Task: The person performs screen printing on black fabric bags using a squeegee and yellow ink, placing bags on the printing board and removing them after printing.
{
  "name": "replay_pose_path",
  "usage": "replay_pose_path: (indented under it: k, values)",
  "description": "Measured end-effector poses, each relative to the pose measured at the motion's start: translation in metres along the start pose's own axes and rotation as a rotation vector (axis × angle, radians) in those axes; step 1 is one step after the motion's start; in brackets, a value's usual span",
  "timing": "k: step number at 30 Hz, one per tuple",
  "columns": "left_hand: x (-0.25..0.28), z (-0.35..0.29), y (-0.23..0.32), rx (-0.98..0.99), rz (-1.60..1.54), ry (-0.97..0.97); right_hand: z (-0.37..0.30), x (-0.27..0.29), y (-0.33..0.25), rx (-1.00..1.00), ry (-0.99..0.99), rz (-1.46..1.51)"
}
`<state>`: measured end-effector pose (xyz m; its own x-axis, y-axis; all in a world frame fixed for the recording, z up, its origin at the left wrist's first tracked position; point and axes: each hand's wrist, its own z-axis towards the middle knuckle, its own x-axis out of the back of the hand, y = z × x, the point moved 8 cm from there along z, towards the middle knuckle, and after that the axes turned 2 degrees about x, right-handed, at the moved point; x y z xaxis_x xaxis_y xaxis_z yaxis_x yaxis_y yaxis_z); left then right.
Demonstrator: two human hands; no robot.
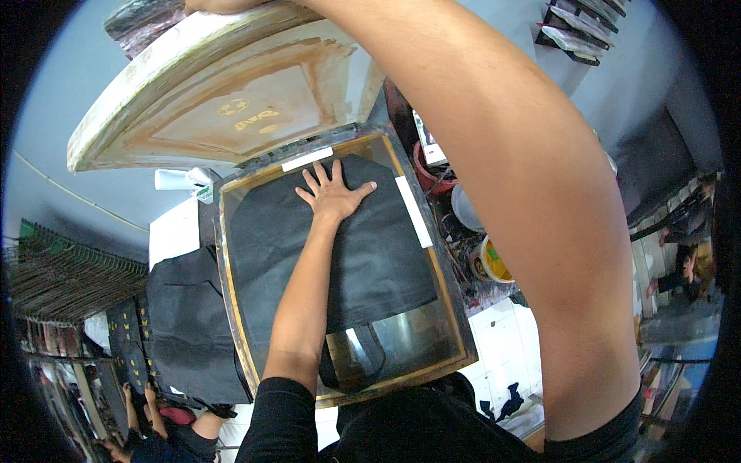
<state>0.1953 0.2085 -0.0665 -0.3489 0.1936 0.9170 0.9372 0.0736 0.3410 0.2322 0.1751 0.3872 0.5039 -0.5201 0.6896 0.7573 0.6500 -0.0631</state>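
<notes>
My left hand (334,197) lies flat with fingers spread on the upper part of a black cloth bag (370,262). The bag rests on a glossy printing board with a wooden border (457,320), and a strap loop (373,351) shows at its near end. White strips (307,159) sit along the border. Beyond the board, a screen-printing frame (266,92) is tilted up, its mesh stained brown around small yellow designs. Only part of my right hand (225,5) shows at the top edge, closed over the frame's raised rim.
More black cloth pieces (189,332) are stacked left of the board. A tub of yellow ink (494,261) and other containers stand on the right. Another person's hands (150,393) are at the lower left, below a rack (77,270). My right forearm arches over the right side.
</notes>
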Motion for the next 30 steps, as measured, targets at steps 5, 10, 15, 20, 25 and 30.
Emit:
replay_pose_path:
  k: [5, 10, 15, 20, 25, 30]
  values:
    - [0.001, 0.003, 0.002, 0.014, -0.019, -0.032, 0.0, 0.002, 0.001, 0.018, -0.024, 0.041]
    - [0.003, 0.008, 0.003, 0.027, -0.025, -0.064, 0.0, 0.004, 0.001, 0.032, -0.019, 0.034]
    - [0.002, 0.012, 0.006, 0.035, 0.004, -0.08, -0.003, 0.007, 0.001, 0.021, -0.021, 0.043]
    - [0.033, 0.0, 0.002, -0.019, -0.066, 0.076, -0.012, 0.007, -0.015, -0.032, -0.008, 0.071]
    - [0.135, -0.121, -0.009, -0.498, -1.121, 0.122, -0.076, 0.0, -0.033, -0.117, -0.165, 0.085]
    - [0.143, -0.28, -0.115, -0.493, -1.697, 0.176, -0.211, -0.022, -0.091, -0.109, -0.035, 0.224]
